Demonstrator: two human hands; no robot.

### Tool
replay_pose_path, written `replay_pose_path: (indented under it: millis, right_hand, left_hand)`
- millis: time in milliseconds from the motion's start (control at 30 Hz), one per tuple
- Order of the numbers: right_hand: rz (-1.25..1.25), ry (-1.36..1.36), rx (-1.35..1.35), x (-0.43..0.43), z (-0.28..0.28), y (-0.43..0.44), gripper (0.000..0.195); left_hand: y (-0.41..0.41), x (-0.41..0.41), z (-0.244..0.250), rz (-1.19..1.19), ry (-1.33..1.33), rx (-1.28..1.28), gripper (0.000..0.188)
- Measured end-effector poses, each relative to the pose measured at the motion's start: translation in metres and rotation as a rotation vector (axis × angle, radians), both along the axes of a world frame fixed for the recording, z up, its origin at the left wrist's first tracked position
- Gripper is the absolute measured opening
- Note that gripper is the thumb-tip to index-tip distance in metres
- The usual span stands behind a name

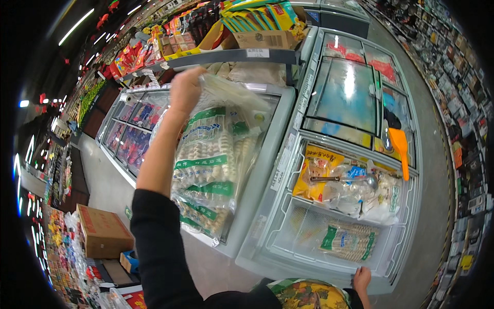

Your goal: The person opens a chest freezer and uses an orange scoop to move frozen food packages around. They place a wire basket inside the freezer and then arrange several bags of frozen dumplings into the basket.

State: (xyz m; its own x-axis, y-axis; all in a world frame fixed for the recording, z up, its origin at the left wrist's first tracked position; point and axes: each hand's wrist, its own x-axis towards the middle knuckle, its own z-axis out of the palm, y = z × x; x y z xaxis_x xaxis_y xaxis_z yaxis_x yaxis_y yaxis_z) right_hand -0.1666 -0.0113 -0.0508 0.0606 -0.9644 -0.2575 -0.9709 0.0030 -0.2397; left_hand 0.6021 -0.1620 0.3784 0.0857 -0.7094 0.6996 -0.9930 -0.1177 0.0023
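My left hand (186, 90) is raised over the closed-lidded freezer at the left, its fingers closed on the top edge of a clear plastic bag (216, 87). Packs of frozen food with green bands (204, 154) lie below it on the freezer lid; how far the clear bag encloses them I cannot tell. At the near edge of the uncovered freezer section, my right hand (362, 279) rests curled by the rim. A similar green-banded pack (349, 241) lies in the white wire basket (285, 247) just beyond it.
Another compartment holds a yellow pack (316, 170) and a metal ladle (347, 179). An orange scoop (399, 148) lies on the freezer's right side. A shelf (231, 57) with snack packs spans the far side. A cardboard box (104, 231) stands on the left floor.
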Motion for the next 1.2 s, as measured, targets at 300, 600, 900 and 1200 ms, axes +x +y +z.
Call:
replay_pose_path:
  millis: [300, 600, 900, 1200]
  right_hand:
    - [-0.532, -1.68, 1.379, 0.17, 0.076, -0.113, 0.102]
    - [-0.784, -1.573, 1.218, 0.084, 0.077, -0.073, 0.074]
    - [-0.735, -1.006, 0.957, 0.025, -0.021, -0.101, 0.113]
    - [-0.727, -1.162, 0.961, 0.076, -0.067, -0.138, 0.106]
  left_hand:
    - [0.012, -0.194, 0.055, -0.51, 0.337, 0.378, 0.034]
    - [0.082, -0.321, -0.099, -0.935, 0.407, 0.85, 0.028]
    - [0.117, -0.318, -0.277, -0.894, 0.276, 1.344, 0.027]
    - [0.14, -0.309, -0.364, -0.762, -0.153, 1.354, 0.005]
